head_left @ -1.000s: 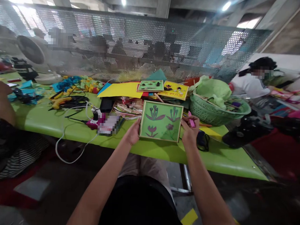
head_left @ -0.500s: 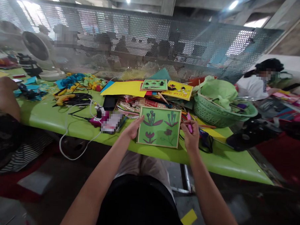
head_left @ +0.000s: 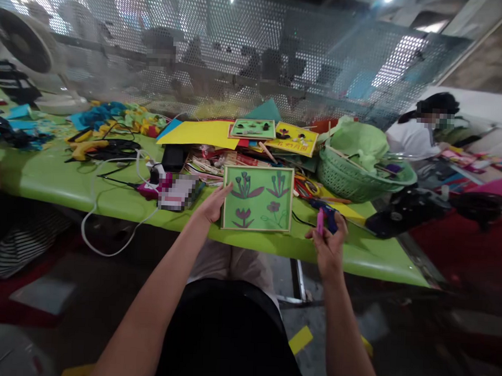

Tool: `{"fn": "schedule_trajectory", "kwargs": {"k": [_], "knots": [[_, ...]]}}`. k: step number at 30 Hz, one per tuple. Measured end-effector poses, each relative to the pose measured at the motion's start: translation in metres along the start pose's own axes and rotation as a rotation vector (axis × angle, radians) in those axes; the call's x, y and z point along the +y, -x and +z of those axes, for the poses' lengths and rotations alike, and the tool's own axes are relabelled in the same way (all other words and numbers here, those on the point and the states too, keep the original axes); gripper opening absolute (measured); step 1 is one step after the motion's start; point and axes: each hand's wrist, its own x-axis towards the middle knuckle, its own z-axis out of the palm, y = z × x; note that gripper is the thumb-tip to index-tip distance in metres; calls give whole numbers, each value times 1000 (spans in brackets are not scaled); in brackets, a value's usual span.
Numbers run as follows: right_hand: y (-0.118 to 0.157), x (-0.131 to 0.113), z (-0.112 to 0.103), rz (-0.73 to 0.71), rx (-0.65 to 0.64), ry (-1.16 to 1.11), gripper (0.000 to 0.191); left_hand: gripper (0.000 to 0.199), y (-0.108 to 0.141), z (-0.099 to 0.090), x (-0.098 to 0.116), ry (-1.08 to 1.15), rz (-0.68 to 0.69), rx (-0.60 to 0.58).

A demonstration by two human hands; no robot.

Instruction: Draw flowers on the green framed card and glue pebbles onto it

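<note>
My left hand [head_left: 212, 202] grips the left edge of a framed green picture [head_left: 256, 201], which stands tilted up at the table's front edge. Dark purple and green flowers fill its face, and thin pale strips border it. My right hand [head_left: 330, 244] is off to the right of the frame, closed on a slim pink pen [head_left: 320, 221] that points upward. Right behind those fingers lies a dark blue glue gun [head_left: 329, 210]; whether they touch it I cannot tell.
Behind the picture are yellow sheets [head_left: 199, 133], small decorated panels [head_left: 252, 129] and scissors [head_left: 306, 185]. A green basket [head_left: 351, 177] stands at right. Left are a phone [head_left: 178, 192], a white cable [head_left: 85, 225], a yellow glue gun [head_left: 88, 149] and a fan [head_left: 24, 39]. A person [head_left: 415, 134] sits at far right.
My right hand has moved away from the picture's right edge towards the blue glue gun, still with the pink pen. My left hand keeps its hold. The view has shifted slightly.
</note>
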Motion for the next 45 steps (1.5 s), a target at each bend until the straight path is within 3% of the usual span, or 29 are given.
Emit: {"fn": "schedule_trajectory", "kwargs": {"k": [5,9,15,21,45], "knots": [[1,2,-1,-58,-55,121,32,42,4,3,1,-23,15,-5],[-5,-6,3,-113,-83,245,23,40,7,4,2,-44,30,2],[-6,-16,5,-177,-154,336,24,40,8,4,1,-60,46,23],[1,-9,1,-212,-103,350,18,43,8,4,1,-50,47,17],[2,-14,5,-281,-134,434,15,40,8,5,1,-64,37,28]]}}
